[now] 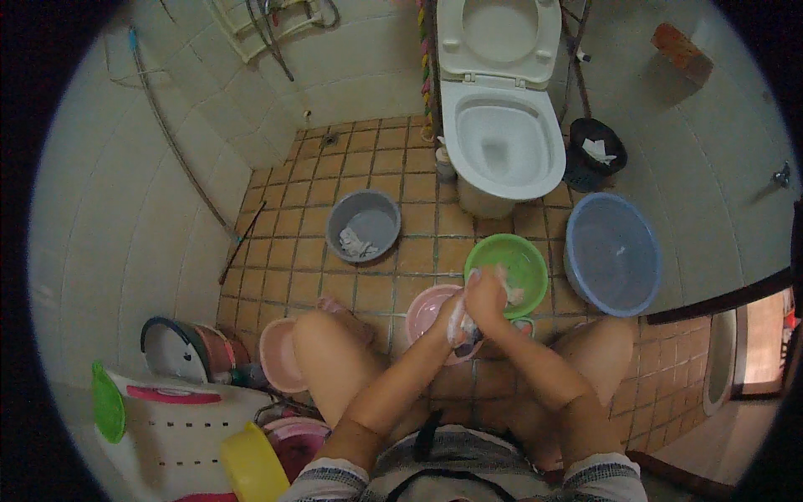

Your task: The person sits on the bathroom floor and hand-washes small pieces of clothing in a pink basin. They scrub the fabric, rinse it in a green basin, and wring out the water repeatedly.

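Note:
Both hands are together in front of me, holding a bunched, wet-looking light cloth (460, 323) over the gap between two basins. My right hand (487, 300) is folded over the cloth, and my left hand (453, 314) grips it from the left side, partly hidden. A darker patch shows at the cloth's lower end. Below the hands stands a pink basin (419, 312), partly covered by them. Just beyond my right hand is a green basin (505, 241), with a pale cloth piece (515, 295) over its inside.
A grey basin (364, 199) holding white cloth stands ahead on the left. On the right are a large blue tub (611, 251) and a black waste bin (584, 172), beside a white toilet (502, 144). Buckets, basins and a white plastic washboard-like piece (182, 433) lie at the lower left.

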`<state>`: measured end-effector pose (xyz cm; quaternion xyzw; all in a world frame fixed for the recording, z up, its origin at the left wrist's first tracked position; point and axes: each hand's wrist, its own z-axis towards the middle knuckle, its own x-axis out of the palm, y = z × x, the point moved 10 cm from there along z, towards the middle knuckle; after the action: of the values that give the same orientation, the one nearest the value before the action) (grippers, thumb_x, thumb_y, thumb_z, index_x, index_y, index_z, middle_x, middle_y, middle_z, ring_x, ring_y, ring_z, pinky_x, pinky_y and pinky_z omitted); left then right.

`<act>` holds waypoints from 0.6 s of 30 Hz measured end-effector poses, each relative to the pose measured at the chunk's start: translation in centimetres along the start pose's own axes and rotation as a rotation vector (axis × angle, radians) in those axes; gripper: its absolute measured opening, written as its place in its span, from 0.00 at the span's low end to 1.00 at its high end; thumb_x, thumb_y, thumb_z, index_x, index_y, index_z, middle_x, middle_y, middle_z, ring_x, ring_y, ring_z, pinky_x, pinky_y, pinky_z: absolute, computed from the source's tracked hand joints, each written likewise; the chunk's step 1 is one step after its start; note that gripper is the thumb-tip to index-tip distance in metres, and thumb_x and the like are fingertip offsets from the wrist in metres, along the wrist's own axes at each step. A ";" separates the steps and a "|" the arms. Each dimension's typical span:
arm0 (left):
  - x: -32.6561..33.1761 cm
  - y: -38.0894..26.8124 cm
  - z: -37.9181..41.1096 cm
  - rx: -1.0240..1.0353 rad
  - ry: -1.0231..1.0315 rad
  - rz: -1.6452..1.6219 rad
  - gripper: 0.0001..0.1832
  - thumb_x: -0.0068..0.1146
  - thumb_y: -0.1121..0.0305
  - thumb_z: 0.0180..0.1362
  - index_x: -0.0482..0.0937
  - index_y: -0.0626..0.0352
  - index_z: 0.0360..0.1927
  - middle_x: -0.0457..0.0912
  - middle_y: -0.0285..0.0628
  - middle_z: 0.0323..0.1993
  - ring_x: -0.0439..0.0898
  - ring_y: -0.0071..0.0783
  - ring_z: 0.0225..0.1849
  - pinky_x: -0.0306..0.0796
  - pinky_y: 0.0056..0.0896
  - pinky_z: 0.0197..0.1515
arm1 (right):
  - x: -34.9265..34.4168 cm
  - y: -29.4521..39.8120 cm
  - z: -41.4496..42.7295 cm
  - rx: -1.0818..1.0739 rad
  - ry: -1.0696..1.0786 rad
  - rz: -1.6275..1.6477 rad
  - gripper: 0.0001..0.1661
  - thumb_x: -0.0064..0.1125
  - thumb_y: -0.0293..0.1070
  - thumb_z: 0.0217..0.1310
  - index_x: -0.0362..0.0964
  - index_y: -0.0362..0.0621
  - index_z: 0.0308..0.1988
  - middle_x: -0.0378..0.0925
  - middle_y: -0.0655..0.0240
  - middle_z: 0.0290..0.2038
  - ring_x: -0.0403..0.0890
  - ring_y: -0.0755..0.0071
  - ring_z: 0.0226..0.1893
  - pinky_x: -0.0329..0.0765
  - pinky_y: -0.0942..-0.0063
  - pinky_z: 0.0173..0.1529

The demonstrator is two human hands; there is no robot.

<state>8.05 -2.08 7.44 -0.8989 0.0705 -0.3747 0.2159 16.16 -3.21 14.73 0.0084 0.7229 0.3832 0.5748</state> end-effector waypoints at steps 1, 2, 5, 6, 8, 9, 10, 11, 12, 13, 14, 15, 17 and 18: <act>-0.9 -0.8 0.2 -0.008 0.106 -0.052 0.17 0.42 0.57 0.63 0.74 0.60 0.43 0.80 0.46 0.37 0.79 0.37 0.37 0.73 0.38 0.43 | 0.1 0.7 0.0 -0.026 0.020 0.015 0.13 0.48 0.37 0.59 0.67 0.39 0.39 0.74 0.51 0.24 0.76 0.42 0.27 0.73 0.54 0.33; -1.9 -1.9 0.3 -0.018 0.212 -0.098 0.16 0.46 0.57 0.61 0.75 0.59 0.41 0.80 0.45 0.37 0.79 0.36 0.37 0.73 0.36 0.42 | 0.2 1.6 -0.3 -0.052 0.041 0.030 0.13 0.48 0.37 0.59 0.66 0.39 0.39 0.75 0.50 0.24 0.77 0.41 0.28 0.73 0.53 0.33; -4.1 -5.0 1.9 0.651 0.272 0.776 0.17 0.47 0.56 0.62 0.75 0.60 0.42 0.80 0.46 0.36 0.79 0.35 0.36 0.74 0.36 0.38 | 0.5 4.3 -3.1 -0.144 0.120 0.050 0.13 0.48 0.38 0.59 0.66 0.39 0.39 0.75 0.47 0.25 0.77 0.40 0.28 0.72 0.49 0.33; -3.1 -5.0 1.7 0.685 0.224 0.787 0.18 0.47 0.55 0.62 0.74 0.60 0.42 0.79 0.46 0.36 0.79 0.34 0.35 0.74 0.36 0.37 | 0.6 4.0 -3.3 -0.160 0.141 0.050 0.13 0.48 0.38 0.60 0.65 0.39 0.40 0.75 0.46 0.26 0.77 0.39 0.28 0.72 0.48 0.34; 1.0 -4.6 -1.0 0.439 0.122 0.373 0.18 0.48 0.55 0.62 0.74 0.60 0.41 0.79 0.46 0.35 0.79 0.34 0.34 0.75 0.35 0.35 | -0.1 1.1 -1.6 -0.078 0.020 0.066 0.14 0.47 0.38 0.60 0.65 0.39 0.40 0.76 0.46 0.26 0.77 0.39 0.29 0.72 0.48 0.35; 2.2 -3.4 -2.7 0.164 0.054 -0.042 0.17 0.49 0.55 0.62 0.75 0.60 0.39 0.79 0.45 0.34 0.78 0.34 0.33 0.75 0.33 0.35 | -0.5 0.5 -1.1 -0.047 -0.038 0.086 0.14 0.47 0.38 0.60 0.65 0.39 0.40 0.76 0.46 0.27 0.77 0.39 0.29 0.72 0.48 0.35; -0.5 -3.4 -1.5 0.119 0.061 -0.038 0.16 0.50 0.55 0.61 0.75 0.60 0.38 0.79 0.44 0.33 0.78 0.33 0.32 0.74 0.33 0.34 | -0.1 2.9 -2.9 -0.123 0.052 0.055 0.14 0.47 0.38 0.60 0.65 0.39 0.40 0.76 0.46 0.27 0.77 0.39 0.31 0.72 0.48 0.36; -4.8 -3.3 0.8 0.074 0.068 -0.035 0.15 0.51 0.56 0.61 0.75 0.59 0.36 0.79 0.43 0.33 0.78 0.33 0.32 0.74 0.32 0.33 | 0.3 5.1 -5.6 -0.200 0.140 0.023 0.15 0.47 0.39 0.60 0.65 0.39 0.40 0.76 0.46 0.27 0.77 0.39 0.32 0.72 0.49 0.37; -7.1 -2.7 2.2 0.022 0.086 -0.036 0.14 0.52 0.57 0.60 0.75 0.59 0.35 0.79 0.42 0.32 0.78 0.33 0.31 0.74 0.32 0.32 | 0.7 6.5 -7.2 -0.272 0.222 -0.021 0.15 0.47 0.39 0.59 0.65 0.38 0.40 0.76 0.46 0.28 0.77 0.39 0.33 0.72 0.49 0.38; -5.6 -2.7 1.5 0.075 0.035 -0.030 0.14 0.53 0.57 0.60 0.75 0.59 0.35 0.79 0.41 0.32 0.78 0.33 0.31 0.74 0.32 0.32 | 1.3 4.5 -5.2 -0.205 0.203 0.004 0.15 0.47 0.39 0.59 0.65 0.38 0.39 0.76 0.47 0.27 0.78 0.39 0.33 0.72 0.49 0.37; -3.7 -1.9 0.7 0.129 -0.017 -0.023 0.14 0.53 0.57 0.60 0.76 0.59 0.35 0.79 0.41 0.32 0.78 0.33 0.32 0.74 0.33 0.32 | 2.5 1.7 -2.0 -0.139 0.183 0.028 0.16 0.48 0.39 0.58 0.65 0.37 0.39 0.76 0.47 0.27 0.78 0.40 0.33 0.72 0.48 0.37; -2.9 -2.3 -0.1 0.191 -0.078 -0.014 0.14 0.53 0.57 0.60 0.76 0.59 0.34 0.79 0.40 0.31 0.78 0.33 0.32 0.74 0.33 0.32 | 2.7 0.9 -0.4 -0.079 0.168 0.062 0.16 0.48 0.39 0.58 0.65 0.37 0.38 0.76 0.48 0.26 0.78 0.40 0.33 0.73 0.48 0.36; -2.0 -3.9 -0.4 0.294 0.010 0.325 0.14 0.54 0.57 0.59 0.76 0.59 0.35 0.79 0.40 0.31 0.78 0.32 0.32 0.74 0.34 0.33 | 1.7 1.4 -1.6 -0.248 -0.044 0.012 0.15 0.48 0.39 0.58 0.65 0.37 0.37 0.76 0.48 0.25 0.78 0.42 0.33 0.73 0.50 0.39; -2.8 -3.7 0.1 0.256 0.076 0.290 0.13 0.53 0.58 0.59 0.76 0.59 0.35 0.79 0.40 0.31 0.78 0.32 0.33 0.74 0.34 0.33 | 1.9 2.3 -2.7 -0.318 -0.106 -0.016 0.16 0.48 0.40 0.58 0.66 0.37 0.37 0.76 0.48 0.26 0.78 0.42 0.32 0.73 0.50 0.39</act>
<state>6.05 2.11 7.22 -0.8297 0.1592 -0.3792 0.3775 12.30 -2.21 14.54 -0.0680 0.6219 0.4871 0.6094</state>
